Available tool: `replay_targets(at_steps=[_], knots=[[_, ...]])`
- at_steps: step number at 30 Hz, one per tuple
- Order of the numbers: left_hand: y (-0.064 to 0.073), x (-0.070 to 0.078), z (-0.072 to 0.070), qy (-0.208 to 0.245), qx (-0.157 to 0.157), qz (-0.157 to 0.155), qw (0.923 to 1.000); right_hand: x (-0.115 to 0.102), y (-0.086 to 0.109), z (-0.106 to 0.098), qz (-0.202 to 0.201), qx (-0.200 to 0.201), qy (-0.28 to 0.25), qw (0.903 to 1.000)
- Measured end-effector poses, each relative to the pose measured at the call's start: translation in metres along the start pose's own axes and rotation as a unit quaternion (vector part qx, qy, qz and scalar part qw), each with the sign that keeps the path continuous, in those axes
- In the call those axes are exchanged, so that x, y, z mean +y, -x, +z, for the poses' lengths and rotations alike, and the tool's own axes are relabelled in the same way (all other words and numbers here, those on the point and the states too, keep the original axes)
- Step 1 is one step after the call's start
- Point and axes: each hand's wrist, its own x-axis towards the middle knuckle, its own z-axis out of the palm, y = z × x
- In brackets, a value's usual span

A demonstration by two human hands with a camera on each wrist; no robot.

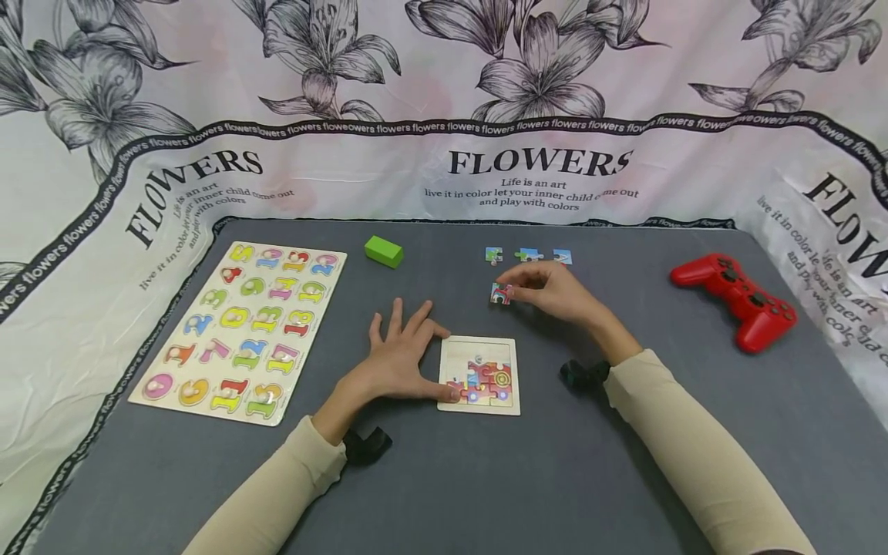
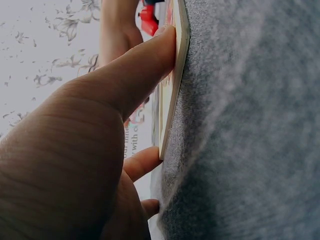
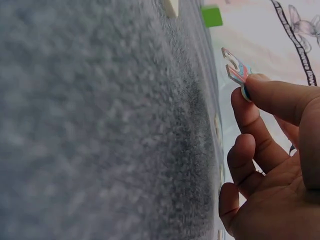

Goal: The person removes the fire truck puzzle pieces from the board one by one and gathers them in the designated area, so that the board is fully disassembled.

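My right hand (image 1: 555, 289) pinches a small jigsaw puzzle piece (image 1: 500, 294) between thumb and fingers, beyond the puzzle board. The right wrist view shows this piece (image 3: 236, 67) tilted at the fingertips, its knobs and notches visible. A square wooden puzzle board (image 1: 454, 351) lies at the middle, with several joined pieces (image 1: 489, 381) in its lower right part. My left hand (image 1: 395, 366) is spread at the board's left side. Its thumb rests on the lower left of the board, and its index fingertip is at the upper left corner.
Three loose puzzle pieces (image 1: 530, 255) lie in a row behind my right hand. On the left is a number puzzle board (image 1: 236, 331), with a green block (image 1: 384, 251) near its far corner. A red game controller (image 1: 735, 301) lies at the right on the grey table (image 1: 527, 478).
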Motion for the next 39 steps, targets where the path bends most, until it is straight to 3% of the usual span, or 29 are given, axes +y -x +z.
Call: replay_targets(at_steps=[11, 23, 39], knots=[[-0.001, -0.001, 0.001, 0.001, 0.0, 0.0, 1.0, 0.008, -0.021, 0.001, 0.017, -0.01, 0.023, 0.9996], [-0.001, -0.002, 0.001, 0.005, 0.001, 0.0, 1.0, 0.006, -0.026, 0.001, 0.027, -0.006, 0.036, 0.999], [-0.001, -0.002, 0.001, 0.001, 0.0, -0.001, 1.0, 0.017, -0.017, 0.009, 0.019, 0.073, 0.125, 0.9893]])
